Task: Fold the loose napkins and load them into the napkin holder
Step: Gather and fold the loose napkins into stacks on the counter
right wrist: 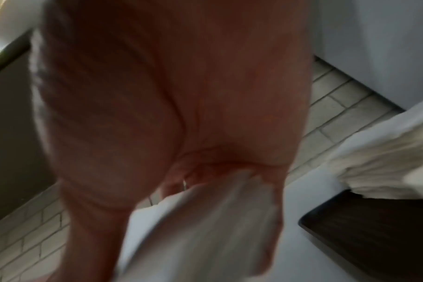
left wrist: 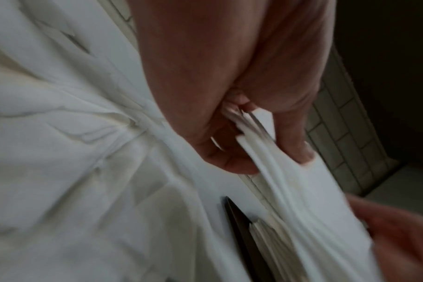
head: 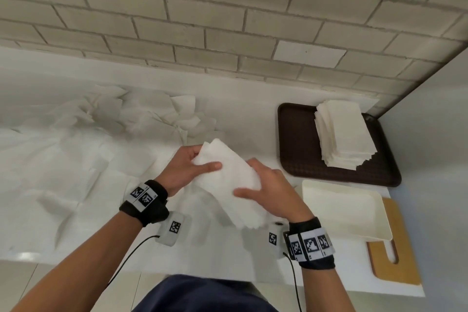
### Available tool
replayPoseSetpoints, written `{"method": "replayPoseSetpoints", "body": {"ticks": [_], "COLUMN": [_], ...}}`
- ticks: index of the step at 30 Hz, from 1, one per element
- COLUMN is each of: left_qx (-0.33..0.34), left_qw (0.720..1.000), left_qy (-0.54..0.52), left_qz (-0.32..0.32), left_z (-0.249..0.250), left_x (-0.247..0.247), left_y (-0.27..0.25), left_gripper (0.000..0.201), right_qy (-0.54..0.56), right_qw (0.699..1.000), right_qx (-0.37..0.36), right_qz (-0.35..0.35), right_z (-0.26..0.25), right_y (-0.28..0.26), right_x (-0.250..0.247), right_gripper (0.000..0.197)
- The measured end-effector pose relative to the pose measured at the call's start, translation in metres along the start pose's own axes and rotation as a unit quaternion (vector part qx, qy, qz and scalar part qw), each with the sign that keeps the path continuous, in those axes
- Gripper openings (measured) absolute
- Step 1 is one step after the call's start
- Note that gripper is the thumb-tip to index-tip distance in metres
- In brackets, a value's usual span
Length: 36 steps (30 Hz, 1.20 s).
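A folded white napkin (head: 228, 177) is held above the counter between both hands. My left hand (head: 192, 167) pinches its far end, thumb on top; the left wrist view shows layered napkin edges (left wrist: 261, 145) between thumb and fingers. My right hand (head: 263, 190) grips its near right side, thumb across the top; the napkin (right wrist: 205, 229) looks blurred in the right wrist view. Loose unfolded napkins (head: 76, 149) cover the counter's left half. A stack of folded napkins (head: 344, 134) sits on a brown tray (head: 296, 139). An empty cream rectangular holder (head: 344, 210) stands near my right wrist.
A wooden cutting board (head: 397, 268) lies under the cream holder at the counter's right end. A tiled brick wall (head: 228, 20) runs behind the counter, and a plain wall closes the right side. The counter's front edge is close to my body.
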<state>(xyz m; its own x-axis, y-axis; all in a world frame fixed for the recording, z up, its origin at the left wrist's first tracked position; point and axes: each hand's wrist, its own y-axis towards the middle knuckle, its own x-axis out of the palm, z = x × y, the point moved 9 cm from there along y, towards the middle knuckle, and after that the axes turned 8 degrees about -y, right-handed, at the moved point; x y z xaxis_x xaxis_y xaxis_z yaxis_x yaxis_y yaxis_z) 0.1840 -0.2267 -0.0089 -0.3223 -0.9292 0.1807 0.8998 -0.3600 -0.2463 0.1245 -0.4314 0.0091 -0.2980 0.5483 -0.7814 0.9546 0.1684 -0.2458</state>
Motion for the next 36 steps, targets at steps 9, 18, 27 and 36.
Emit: {"method": "replayPoseSetpoints", "body": {"ticks": [9, 18, 27, 36], "left_qx": [0.111, 0.129, 0.176, 0.213], "left_qw": [0.982, 0.968, 0.892, 0.924], "left_qy": [0.131, 0.172, 0.416, 0.315], "left_qz": [0.082, 0.132, 0.001, 0.043], "left_z": [-0.044, -0.063, -0.078, -0.02], "left_x": [-0.018, -0.003, 0.03, 0.026], "left_y": [-0.062, -0.078, -0.067, -0.066], "left_gripper": [0.021, 0.022, 0.051, 0.027], "right_qy": [-0.087, -0.128, -0.238, -0.006], "right_qw": [0.977, 0.962, 0.947, 0.963], "right_qx": [-0.035, -0.039, -0.017, 0.002], "right_qz": [0.19, 0.238, 0.217, 0.269], "right_z": [0.004, 0.006, 0.024, 0.023], "right_y": [-0.057, -0.071, -0.051, -0.083], "right_x": [0.028, 0.034, 0.056, -0.006], "right_gripper": [0.018, 0.025, 0.037, 0.014]}}
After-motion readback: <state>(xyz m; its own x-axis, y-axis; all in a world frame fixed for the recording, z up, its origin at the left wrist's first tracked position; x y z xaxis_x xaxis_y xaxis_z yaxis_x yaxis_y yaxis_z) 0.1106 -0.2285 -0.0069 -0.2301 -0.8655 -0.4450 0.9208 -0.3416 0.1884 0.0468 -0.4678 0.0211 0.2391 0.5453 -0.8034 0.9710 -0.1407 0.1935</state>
